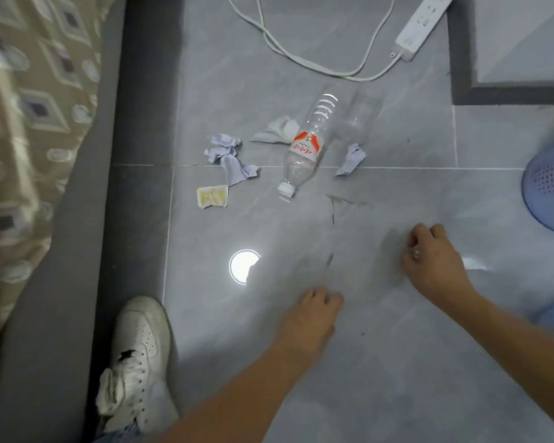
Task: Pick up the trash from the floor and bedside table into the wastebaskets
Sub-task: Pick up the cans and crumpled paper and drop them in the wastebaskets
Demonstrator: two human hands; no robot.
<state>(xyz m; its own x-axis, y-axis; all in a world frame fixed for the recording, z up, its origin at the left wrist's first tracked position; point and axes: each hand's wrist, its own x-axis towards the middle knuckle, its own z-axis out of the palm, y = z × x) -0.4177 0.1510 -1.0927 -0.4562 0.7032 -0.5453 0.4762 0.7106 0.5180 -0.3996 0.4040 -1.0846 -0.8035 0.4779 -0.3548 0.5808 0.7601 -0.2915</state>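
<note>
Trash lies on the grey tiled floor ahead of me. A clear plastic bottle (306,145) with a red and white label lies on its side, cap toward me. A clear plastic cup (360,113) lies beside it. Crumpled pale purple tissues (226,153) sit to the left, another purple wad (351,159) to the right, a white tissue (277,131) behind, and a yellow-printed wrapper (212,196) nearest the bed. My left hand (312,314) hovers low with fingers curled, holding nothing. My right hand (429,260) is loosely closed, well short of the trash. A blue perforated wastebasket (549,190) stands at the right edge.
A bed with a patterned cover (29,123) and grey frame runs along the left. A white power strip (424,25) and its cable (301,55) lie at the top. A grey cabinet base (509,87) fills the top right corner. My white sneaker (138,362) is at the bottom left.
</note>
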